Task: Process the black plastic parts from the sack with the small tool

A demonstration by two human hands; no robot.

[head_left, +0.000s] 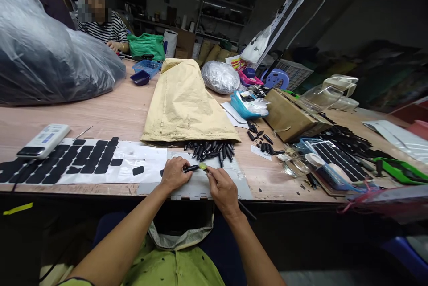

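Note:
My left hand (175,173) is closed on a small black cylindrical piece (191,168), which points to the right. At its tip sits a small round yellow-green part (202,166). My right hand (223,188) pinches close beside that part, but its fingers hide what they hold. A thin dark rod (247,210) shows below the right wrist; whether it belongs to the held thing I cannot tell. Both hands are over a grey sheet (195,193) at the table's front edge. Just beyond them lies a pile of similar black pieces (209,150), at the mouth of a yellowish sack (187,103).
Left of my hands, a white sheet (127,174) carries rows of black patches, with a white device (43,141) on it. A large plastic-wrapped bundle (56,54) stands behind. To the right are a cardboard box (294,114) and a green tray (401,171). A person (117,27) sits across the table.

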